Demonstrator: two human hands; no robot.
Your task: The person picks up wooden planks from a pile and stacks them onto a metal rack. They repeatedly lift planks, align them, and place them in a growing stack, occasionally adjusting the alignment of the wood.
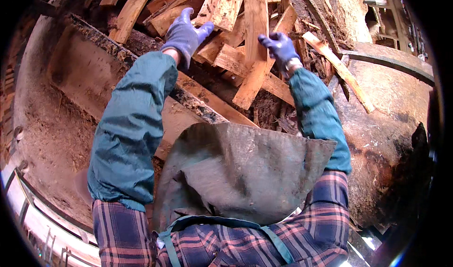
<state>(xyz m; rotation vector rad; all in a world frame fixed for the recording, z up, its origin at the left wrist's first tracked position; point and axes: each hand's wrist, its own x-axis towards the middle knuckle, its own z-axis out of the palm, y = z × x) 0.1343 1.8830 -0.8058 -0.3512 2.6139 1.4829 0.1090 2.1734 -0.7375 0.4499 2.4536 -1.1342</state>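
My left hand [188,35], in a purple work glove, is at the left side of a heap of split wood slats. Its thumb and fingers are spread apart with nothing between them, next to a pale slat [227,6]. My right hand [281,50], gloved the same, is at the right edge of a long upright slat [256,21]. Its fingers are apart and overlap that edge in the picture; whether they touch the wood is unclear. Below, a short slat [251,85] slants across other pieces. Teal sleeve covers reach from both wrists past the elbows.
A long dirty metal-edged ledge [101,54] runs diagonally on the left. One thin curved wood strip [339,71] lies apart at the right, across a stained rounded surface [377,120]. Dark bark and debris [278,111] fill the gaps. My stiff grey apron [245,172] bulges in front.
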